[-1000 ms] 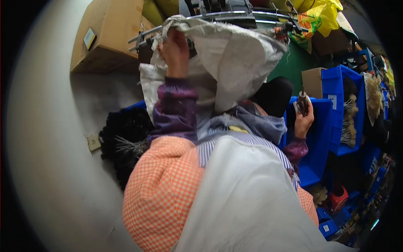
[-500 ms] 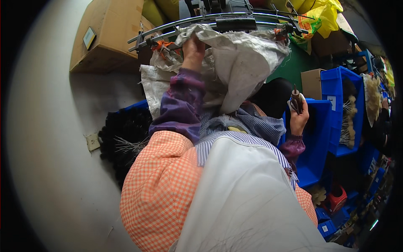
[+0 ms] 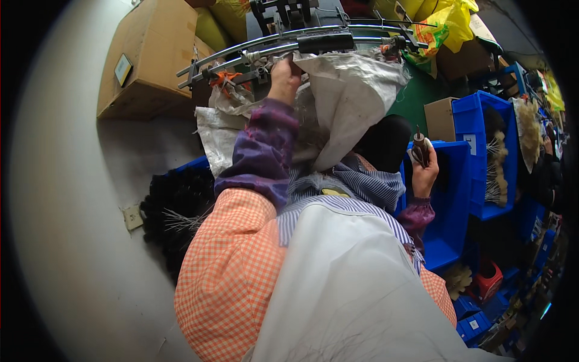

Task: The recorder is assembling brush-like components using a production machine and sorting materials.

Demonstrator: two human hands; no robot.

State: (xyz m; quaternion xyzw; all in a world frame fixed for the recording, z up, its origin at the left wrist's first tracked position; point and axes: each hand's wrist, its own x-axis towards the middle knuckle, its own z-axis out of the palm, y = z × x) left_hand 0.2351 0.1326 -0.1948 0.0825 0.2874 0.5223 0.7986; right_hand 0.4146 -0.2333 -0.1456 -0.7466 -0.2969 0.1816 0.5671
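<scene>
My left hand (image 3: 284, 81) is up at the metal rails (image 3: 241, 60), closed on the edge of a dingy white woven sack (image 3: 356, 84); its fingertips are partly hidden. From the rails the sack hangs down in folds toward my lap. Off to the right, my right hand (image 3: 424, 172) grips an awl-like tool (image 3: 420, 149) by its dark brown handle, with the thin metal tip pointing up. Something white shows beside its fingers. An orange strip (image 3: 226, 81) is tied near the rails' left end.
Blue bins (image 3: 449, 229) stand to my right, one holding wire-ended tufts (image 3: 497, 163). Black bristly bundles (image 3: 175, 199) lie at left by the wall. A cardboard box (image 3: 151, 60) sits at upper left, a yellow bag (image 3: 455, 27) at upper right. Beyond, a red stool (image 3: 487, 280) shows.
The sack's edge left of centre has come down from over the rails, baring a clamp there. My left hand has shifted slightly along the rails. My right hand still holds the tool upright.
</scene>
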